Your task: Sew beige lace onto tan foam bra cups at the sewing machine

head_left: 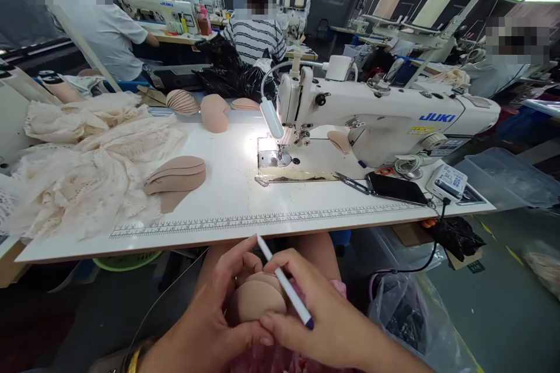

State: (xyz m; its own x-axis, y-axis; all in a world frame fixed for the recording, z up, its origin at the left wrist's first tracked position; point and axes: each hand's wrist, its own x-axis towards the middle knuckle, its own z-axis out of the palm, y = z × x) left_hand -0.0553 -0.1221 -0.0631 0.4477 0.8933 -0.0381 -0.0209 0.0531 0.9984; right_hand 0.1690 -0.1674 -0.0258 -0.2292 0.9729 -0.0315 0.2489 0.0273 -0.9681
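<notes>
Over my lap, in front of the table edge, my left hand (223,309) wraps round the left side of a small stack of beige bra cups (258,300). From the other side my right hand (306,303) grips the same cups, thumb on the front one. A white marker pen (286,288) with a purple end lies across the right hand's fingers, its tip pointing up toward the table edge. On the table, another stack of beige cups (177,175) rests beside cream lace fabric (96,169). The cups partly hide the fingers behind them.
A white JUKI sewing machine (385,111) stands on the table, its lamp lit. Thread snips (352,182), a black phone (397,188) and a white box (447,182) lie at the right. More cups (214,112) sit at the back. A printed ruler (262,220) runs along the front edge.
</notes>
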